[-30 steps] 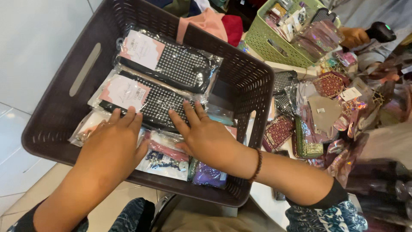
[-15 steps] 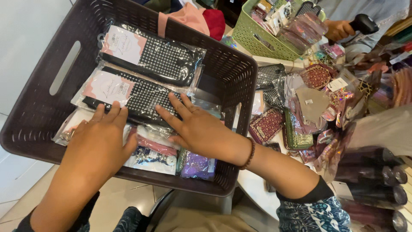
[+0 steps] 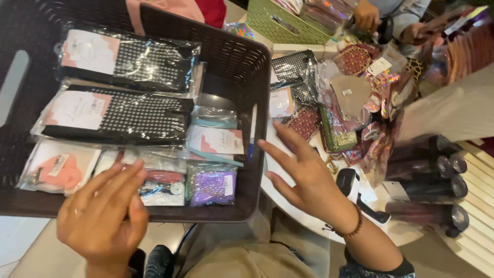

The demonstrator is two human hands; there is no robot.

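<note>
Dark brown woven plastic basket (image 3: 257, 128) holds flat clear-wrapped packs. Two black dotted fabric packs with pale pink-and-white card labels (image 3: 118, 116) lie stacked at upper left; a small purple glittery packet (image 3: 212, 186) sits at the near right corner, a pink item in clear wrap (image 3: 56, 172) at near left. Left hand (image 3: 103, 216) hovers over the near rim, grip released, fingers spread, holding nothing. Right hand (image 3: 303, 175), wearing a brown bead bracelet (image 3: 352, 229), grip released, is outside the basket above the white counter (image 3: 303, 216). Green basket (image 3: 283, 23) beyond; dark tubes (image 3: 432, 185) at right.
</note>
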